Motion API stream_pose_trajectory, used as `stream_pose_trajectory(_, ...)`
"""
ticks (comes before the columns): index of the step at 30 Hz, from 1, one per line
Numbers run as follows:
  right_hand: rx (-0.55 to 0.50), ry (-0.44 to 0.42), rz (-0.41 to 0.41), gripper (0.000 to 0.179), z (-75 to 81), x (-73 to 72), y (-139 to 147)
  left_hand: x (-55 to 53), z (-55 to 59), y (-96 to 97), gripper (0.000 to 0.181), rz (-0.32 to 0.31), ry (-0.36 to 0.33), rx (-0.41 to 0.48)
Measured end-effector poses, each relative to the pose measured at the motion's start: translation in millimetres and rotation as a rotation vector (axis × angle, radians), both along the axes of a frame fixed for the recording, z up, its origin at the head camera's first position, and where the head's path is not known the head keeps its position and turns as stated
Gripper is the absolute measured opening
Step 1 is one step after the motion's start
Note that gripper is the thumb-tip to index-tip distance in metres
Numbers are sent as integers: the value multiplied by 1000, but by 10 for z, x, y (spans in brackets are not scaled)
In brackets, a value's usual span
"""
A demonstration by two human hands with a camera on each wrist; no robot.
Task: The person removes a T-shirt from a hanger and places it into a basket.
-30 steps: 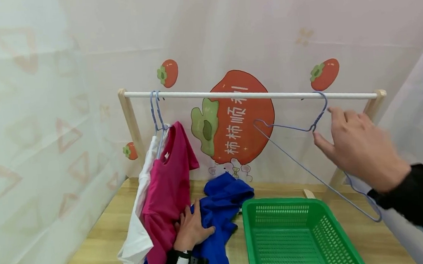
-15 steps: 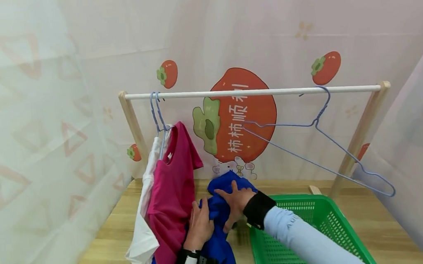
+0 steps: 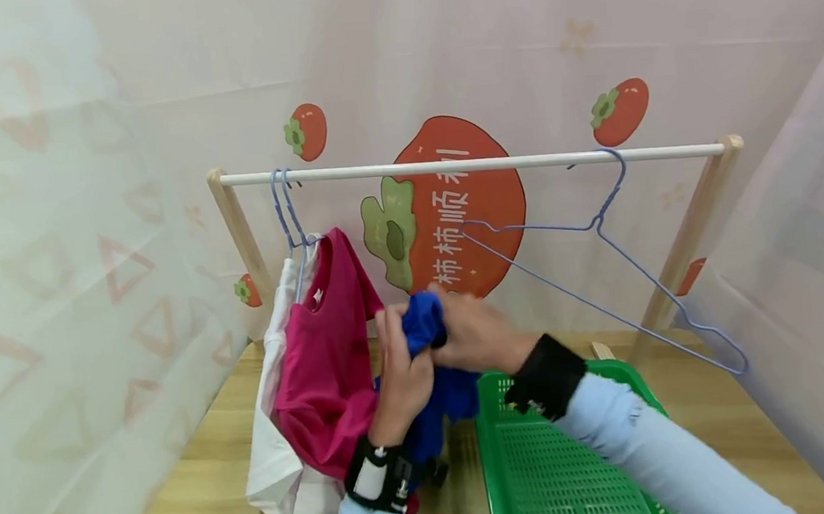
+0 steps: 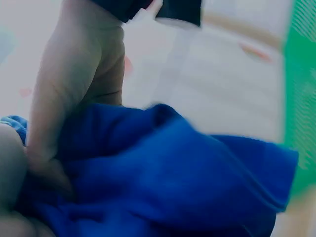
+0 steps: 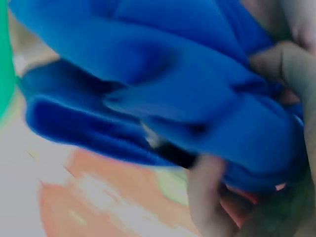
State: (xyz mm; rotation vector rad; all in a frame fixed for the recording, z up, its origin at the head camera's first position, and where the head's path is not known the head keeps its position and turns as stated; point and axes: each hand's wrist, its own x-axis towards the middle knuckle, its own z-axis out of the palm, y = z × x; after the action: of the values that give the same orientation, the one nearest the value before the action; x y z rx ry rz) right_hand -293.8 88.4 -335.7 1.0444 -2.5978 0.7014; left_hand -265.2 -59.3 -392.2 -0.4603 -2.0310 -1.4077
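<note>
A blue shirt (image 3: 424,320) is bunched between both hands, lifted in front of the rack in the head view. My left hand (image 3: 403,379) grips it from the left, and my right hand (image 3: 479,332) grips it from the right, slightly blurred. Folds of the blue cloth (image 4: 168,168), with a stitched hem, fill the lower left wrist view. In the right wrist view, fingers curl at the edge of the gathered shirt (image 5: 187,94). Lower folds hang behind the left wrist, partly hidden.
A pink shirt (image 3: 331,336) and a white garment (image 3: 276,380) hang on blue hangers at the rack's left. A bare blue wire hanger (image 3: 598,220) hangs from the white rod (image 3: 412,168) at right. Below stands a green basket (image 3: 491,477) on the wooden table (image 3: 189,476).
The right hand has left the bare hanger and come down to the blue shirt. Both hands have then gathered the shirt and raised it off the table toward the rod.
</note>
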Motion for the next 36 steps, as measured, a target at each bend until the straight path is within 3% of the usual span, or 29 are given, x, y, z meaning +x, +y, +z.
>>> stream_pose_trajectory(5, -81, 242, -111, 51, 790, 546, 521, 208, 761, 519, 35, -177, 259, 60)
stream_pose_trajectory(8, -39, 322, -200, 51, 1115, 904, 814, 387, 1050, 801, 34, -288, 349, 85)
stream_pose_trajectory(9, -16, 343, -241, 52, 1168, 1005, 902, 439, 1098, 882, 33, -323, 363, 88)
stream_pose_trajectory(11, 39, 321, -301, 53, 1173, 1157, 1077, 513, 1088, 982, 37, -384, 359, 27)
stream_pose_trajectory(13, 129, 241, -355, 58, 1051, 1241, 1242, 577, 963, 977, 51, -414, 245, -119)
stream_pose_trajectory(15, 243, 128, -375, 66, 830, 1283, 1418, 621, 766, 881, 70, -402, 94, -327)
stream_pose_trajectory(18, 345, -37, -390, 79, 522, 1326, 1672, 693, 499, 627, 79, -266, -52, -628)
stream_pose_trajectory(20, 290, -76, -376, 72, 439, 1309, 1795, 730, 468, 375, 70, -116, -30, -717)
stream_pose_trajectory(22, 166, -84, -396, 53, 489, 1266, 1928, 784, 540, 123, 58, 65, 49, -748)
stream_pose_trajectory(24, 44, -90, -426, 38, 618, 1181, 2084, 844, 683, -126, 51, 230, 109, -750)
stream_pose_trajectory(26, -30, -119, -488, 40, 760, 1043, 2255, 901, 834, -352, 49, 364, 119, -738)
stream_pose_trajectory(28, -72, -206, -564, 59, 858, 868, 2423, 945, 949, -546, 50, 473, 81, -730)
stream_pose_trajectory(30, -107, -275, -637, 82, 853, 668, 2564, 959, 1003, -695, 53, 547, 14, -733)
stream_pose_trajectory(33, -232, -320, -691, 104, 652, 364, 2744, 929, 993, -827, 57, 609, -71, -759)
stream_pose_trajectory(36, -435, -298, -671, 93, 345, 103, 2854, 865, 959, -853, 59, 611, -133, -790)
